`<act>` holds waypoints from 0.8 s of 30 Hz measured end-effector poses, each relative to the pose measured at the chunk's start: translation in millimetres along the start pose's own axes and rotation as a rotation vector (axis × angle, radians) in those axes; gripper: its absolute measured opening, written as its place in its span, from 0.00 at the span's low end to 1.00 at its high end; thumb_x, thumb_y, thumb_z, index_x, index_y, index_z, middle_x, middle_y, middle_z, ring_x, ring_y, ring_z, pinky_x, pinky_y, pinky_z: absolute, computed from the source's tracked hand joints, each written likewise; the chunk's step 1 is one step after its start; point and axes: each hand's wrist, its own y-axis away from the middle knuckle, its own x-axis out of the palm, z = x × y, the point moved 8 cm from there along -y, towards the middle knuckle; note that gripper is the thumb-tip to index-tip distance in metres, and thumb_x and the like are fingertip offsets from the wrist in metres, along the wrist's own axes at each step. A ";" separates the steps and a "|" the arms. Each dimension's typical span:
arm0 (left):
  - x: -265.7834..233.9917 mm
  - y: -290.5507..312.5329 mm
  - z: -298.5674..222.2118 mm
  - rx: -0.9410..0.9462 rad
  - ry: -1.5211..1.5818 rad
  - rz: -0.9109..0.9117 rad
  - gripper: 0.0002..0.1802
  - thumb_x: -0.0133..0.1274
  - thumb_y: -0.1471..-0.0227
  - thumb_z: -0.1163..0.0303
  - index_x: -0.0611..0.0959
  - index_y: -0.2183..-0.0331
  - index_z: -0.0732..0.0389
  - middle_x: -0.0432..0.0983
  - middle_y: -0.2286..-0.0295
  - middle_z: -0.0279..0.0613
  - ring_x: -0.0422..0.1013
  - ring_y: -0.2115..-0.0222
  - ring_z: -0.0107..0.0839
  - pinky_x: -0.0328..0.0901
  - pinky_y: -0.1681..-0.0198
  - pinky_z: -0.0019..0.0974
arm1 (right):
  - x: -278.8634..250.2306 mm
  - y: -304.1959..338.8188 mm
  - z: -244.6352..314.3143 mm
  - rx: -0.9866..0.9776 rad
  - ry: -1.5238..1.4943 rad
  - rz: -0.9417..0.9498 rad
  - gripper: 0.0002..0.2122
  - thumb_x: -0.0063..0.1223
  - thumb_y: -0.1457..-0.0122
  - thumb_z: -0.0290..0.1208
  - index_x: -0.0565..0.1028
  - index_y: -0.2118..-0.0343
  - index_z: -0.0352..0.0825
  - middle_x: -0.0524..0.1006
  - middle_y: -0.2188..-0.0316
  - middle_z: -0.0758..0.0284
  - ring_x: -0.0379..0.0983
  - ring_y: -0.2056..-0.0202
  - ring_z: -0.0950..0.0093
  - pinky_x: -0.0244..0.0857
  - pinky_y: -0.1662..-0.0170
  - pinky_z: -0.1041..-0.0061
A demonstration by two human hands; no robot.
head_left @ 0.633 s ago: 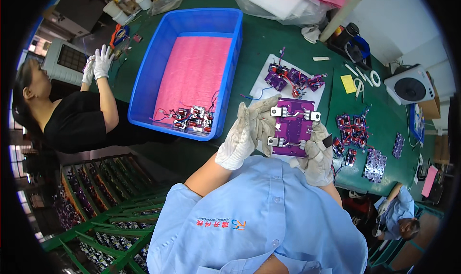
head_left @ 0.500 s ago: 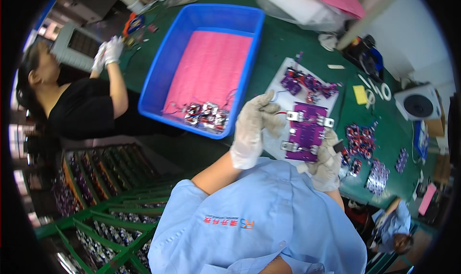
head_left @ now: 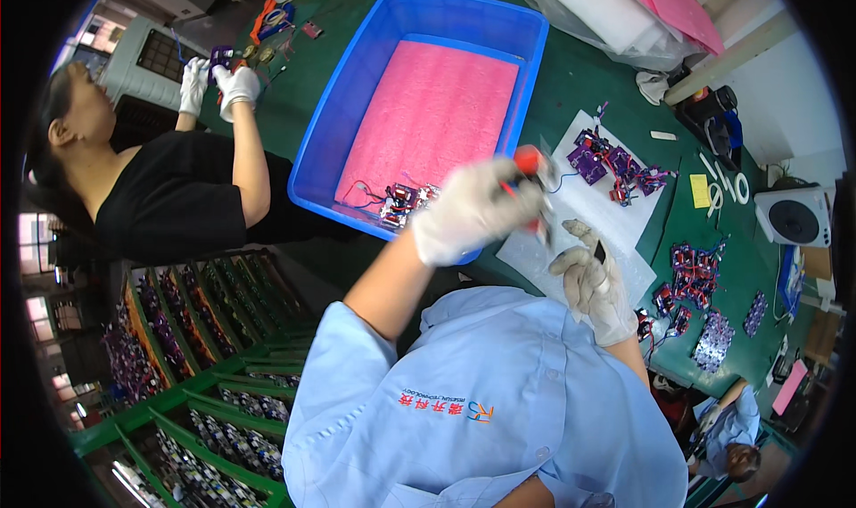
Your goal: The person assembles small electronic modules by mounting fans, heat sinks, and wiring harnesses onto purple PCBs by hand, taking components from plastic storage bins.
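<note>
My left hand (head_left: pixel 473 209), in a white glove, is closed on a circuit board (head_left: pixel 533 165) with red rounded parts, turned nearly edge-on and smeared by motion. It is held over the near right corner of a blue bin (head_left: pixel 308 156). Most of the board is hidden by the fingers and blur. My right hand (head_left: pixel 596 285), gloved too, is palm up with its fingers apart and slightly bent, over a white foam sheet (head_left: pixel 635 272). A dark patch shows at its fingers. Inside the bin, wired boards (head_left: pixel 401 203) lie at the near end on pink foam (head_left: pixel 437 107).
Purple boards with wires (head_left: pixel 615 165) lie on the foam sheet's far part. More boards (head_left: pixel 695 272) sit to the right on the green table (head_left: pixel 481 53), near a speaker-like box (head_left: pixel 792 214). A co-worker (head_left: pixel 169 178) at left holds a purple board. Racks of boards (head_left: pixel 205 330) stand at lower left.
The circuit board has left my right hand and moved left with my left hand, tilting edge-on. My right hand has opened. The co-worker has a board in hand now.
</note>
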 end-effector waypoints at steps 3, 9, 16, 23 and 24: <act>-82.7 -42.5 14.8 -0.046 -0.596 -0.243 0.35 0.44 0.52 0.41 0.76 0.65 0.69 0.74 0.74 0.59 0.72 0.66 0.52 0.64 0.63 0.43 | -17.4 -1.1 -8.8 0.013 -0.015 -0.279 0.32 0.46 0.45 0.53 0.61 0.49 0.26 0.73 0.76 0.66 0.55 0.89 0.87 0.46 0.87 0.88; -131.7 -135.8 170.3 -0.276 -1.013 -0.045 0.30 0.41 0.48 0.46 0.76 0.62 0.67 0.73 0.68 0.62 0.70 0.63 0.53 0.63 0.61 0.47 | -43.6 27.2 -30.1 0.084 -0.019 -0.486 0.29 0.45 0.44 0.51 0.63 0.52 0.25 0.71 0.78 0.68 0.54 0.89 0.88 0.47 0.87 0.88; -81.8 -152.7 292.9 -0.328 -1.262 0.380 0.30 0.45 0.51 0.44 0.80 0.64 0.63 0.74 0.64 0.56 0.71 0.61 0.48 0.65 0.59 0.45 | -61.0 57.3 -26.1 0.068 -0.073 -0.751 0.26 0.46 0.43 0.48 0.65 0.55 0.26 0.71 0.80 0.69 0.54 0.89 0.88 0.46 0.87 0.89; -66.2 -152.1 299.5 -0.311 -1.287 0.457 0.24 0.48 0.52 0.51 0.81 0.65 0.62 0.74 0.64 0.55 0.71 0.61 0.47 0.66 0.59 0.45 | -83.0 70.4 -28.7 0.032 -0.062 -0.877 0.22 0.43 0.41 0.45 0.66 0.55 0.29 0.72 0.81 0.71 0.53 0.91 0.90 0.41 0.89 0.89; -63.9 -152.9 298.7 -0.291 -1.303 0.459 0.22 0.48 0.52 0.52 0.81 0.65 0.62 0.75 0.64 0.55 0.72 0.61 0.46 0.66 0.59 0.45 | -84.0 70.0 -25.8 0.049 -0.040 -0.888 0.22 0.44 0.41 0.46 0.67 0.56 0.29 0.71 0.81 0.71 0.53 0.91 0.89 0.42 0.89 0.89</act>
